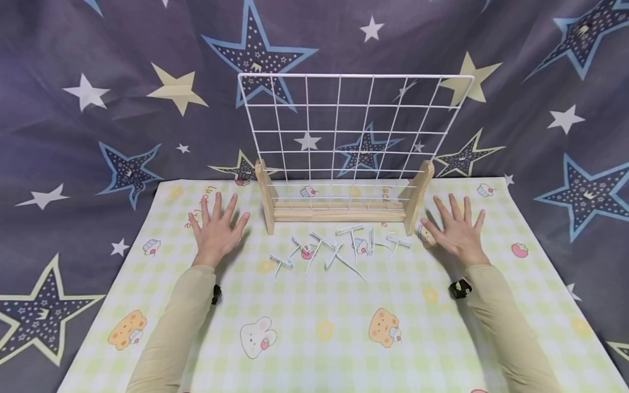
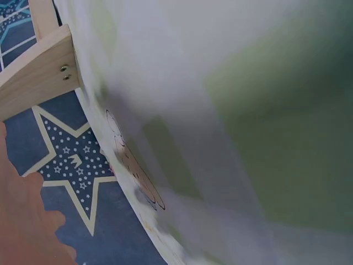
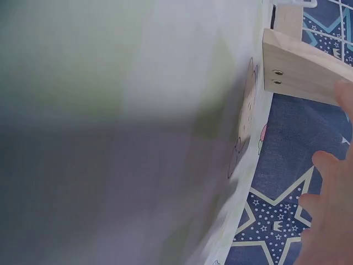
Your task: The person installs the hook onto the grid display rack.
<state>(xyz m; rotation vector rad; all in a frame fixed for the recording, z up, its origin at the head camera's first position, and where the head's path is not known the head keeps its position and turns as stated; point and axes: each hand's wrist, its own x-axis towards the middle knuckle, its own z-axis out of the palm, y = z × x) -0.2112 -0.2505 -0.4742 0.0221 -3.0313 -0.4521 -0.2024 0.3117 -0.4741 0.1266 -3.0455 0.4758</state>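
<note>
A white wire grid rack [image 1: 339, 76] stands upright on the table, held in a wooden base [image 1: 339, 215]. In front of the base lie several white wire hooks [image 1: 350, 230], roughly T-shaped and loosely scattered. My left hand [image 1: 215, 234] is spread with straight fingers to the left of the rack, holding nothing. On the rack's other side, my right hand [image 1: 460, 234] is likewise spread and holds nothing. Each wrist view shows a wooden end piece [image 2: 41, 74] of the base, with part of the left hand [image 2: 25, 215] or right hand [image 3: 331, 204] at the edge.
A green-and-white checked cloth [image 1: 314, 305] with cartoon prints covers the table. Behind and beside it hangs a dark curtain [image 1: 206, 147] patterned with stars. Small black devices [image 1: 460, 288] sit at both wrists, below long beige sleeves [image 1: 506, 322].
</note>
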